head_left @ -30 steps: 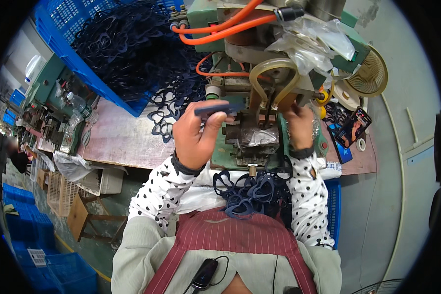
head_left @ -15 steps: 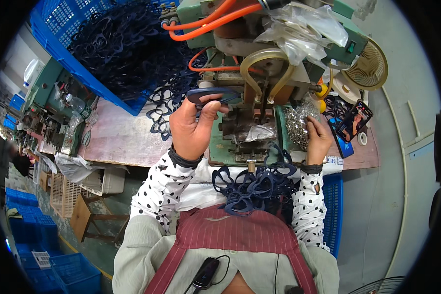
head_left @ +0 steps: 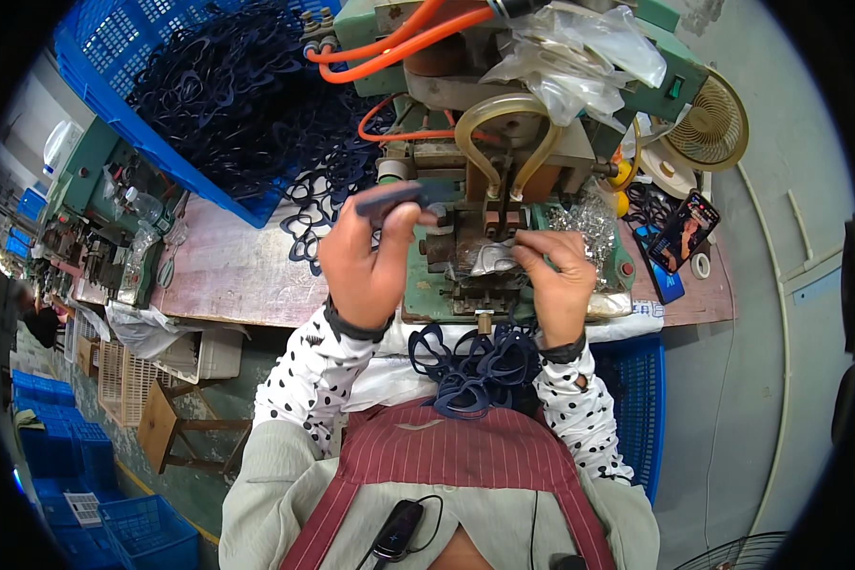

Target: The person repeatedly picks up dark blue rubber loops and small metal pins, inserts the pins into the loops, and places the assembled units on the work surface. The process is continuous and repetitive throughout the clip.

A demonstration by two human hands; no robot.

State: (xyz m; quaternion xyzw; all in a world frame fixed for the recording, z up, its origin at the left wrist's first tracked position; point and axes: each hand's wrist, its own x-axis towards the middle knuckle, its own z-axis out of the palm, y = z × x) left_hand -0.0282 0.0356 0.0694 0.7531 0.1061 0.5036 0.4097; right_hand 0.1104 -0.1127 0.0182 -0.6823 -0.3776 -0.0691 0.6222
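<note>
My left hand is raised left of the green bench machine, its thumb and fingers closed on a dark blue flat loop, which is partly blurred. My right hand is at the machine's middle, with thumb and forefinger pinched together beside the machine's jaws. Whatever sits in that pinch is too small to make out. A crumpled clear plastic piece lies just left of those fingertips. Behind the right hand is a heap of small shiny metal parts. Several dark blue loops hang together at my lap.
A blue crate full of dark loops stands at the far left, with more loops spilling onto the table. Orange hoses cross above. On the right are a phone, a tape roll and a fan.
My right hand has moved left from the heap of metal parts to the machine's jaws. The left hand has shifted slightly down and left, still holding the dark blue loop.
</note>
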